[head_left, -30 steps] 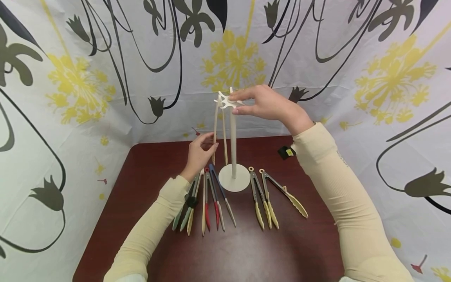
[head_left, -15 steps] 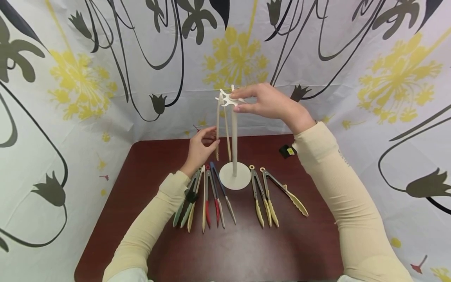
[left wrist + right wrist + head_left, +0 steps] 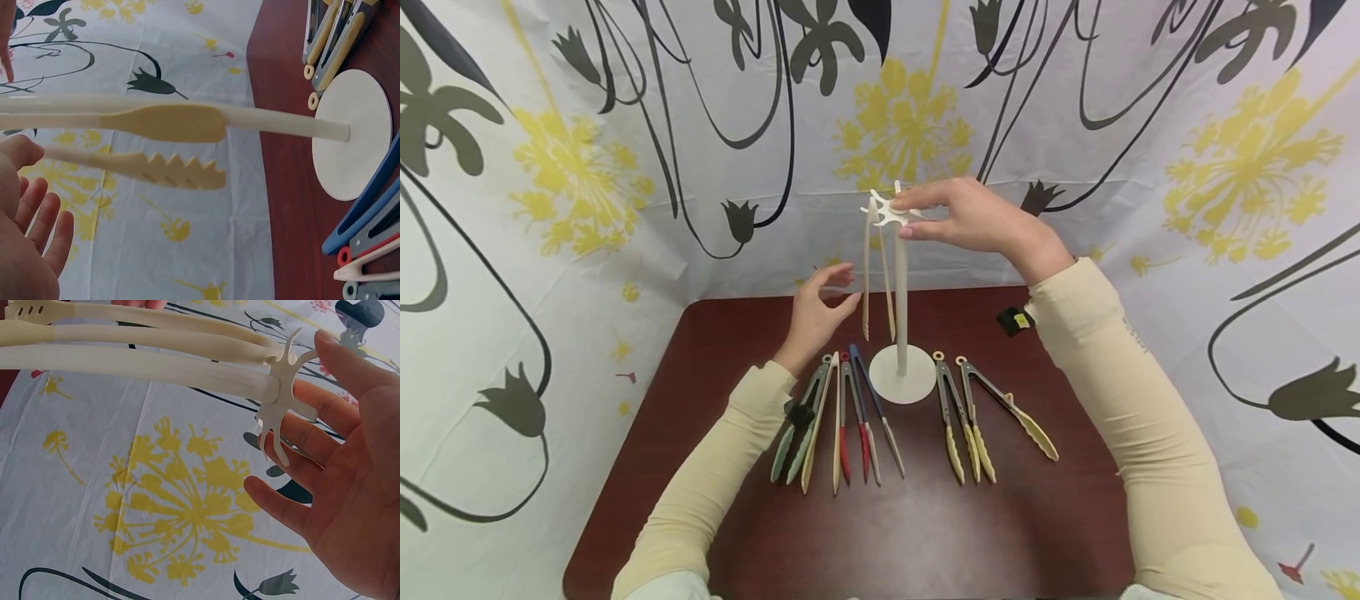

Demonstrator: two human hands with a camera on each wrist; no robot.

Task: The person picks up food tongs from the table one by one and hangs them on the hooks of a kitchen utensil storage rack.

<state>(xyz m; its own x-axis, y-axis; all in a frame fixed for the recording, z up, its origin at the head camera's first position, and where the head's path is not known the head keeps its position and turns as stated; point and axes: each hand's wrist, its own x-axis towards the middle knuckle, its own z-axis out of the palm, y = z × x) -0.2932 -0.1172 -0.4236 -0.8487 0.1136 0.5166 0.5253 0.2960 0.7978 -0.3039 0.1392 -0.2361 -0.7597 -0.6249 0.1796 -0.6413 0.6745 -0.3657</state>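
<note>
A cream stand [image 3: 902,308] rises from a round base, with a ring of branched hooks [image 3: 289,403] at its top. One pair of cream tongs [image 3: 867,279] hangs from a left-side hook, its arms spread beside the pole; one tip [image 3: 194,172] is scalloped. My left hand [image 3: 816,317] is just left of the tongs, fingers apart and holding nothing. In the left wrist view its thumb overlaps the end of one arm. My right hand [image 3: 973,217] rests on the hooks from the right, fingers extended over the top and the thumb at a hook's end.
Left of the base lie several tongs: green-tipped [image 3: 781,457], cream [image 3: 837,450], red-tipped [image 3: 844,454] and blue [image 3: 859,367]. To the right lie yellow-tipped tongs [image 3: 953,454] and another splayed pair [image 3: 1033,433]. A small black item [image 3: 1015,321] sits at the back right. Patterned cloth [image 3: 722,167] surrounds the table.
My left hand has let go of the hanging tongs and drawn slightly left and up, its fingers opening. The tongs hang closer to the pole. My right hand stays on the hooks.
</note>
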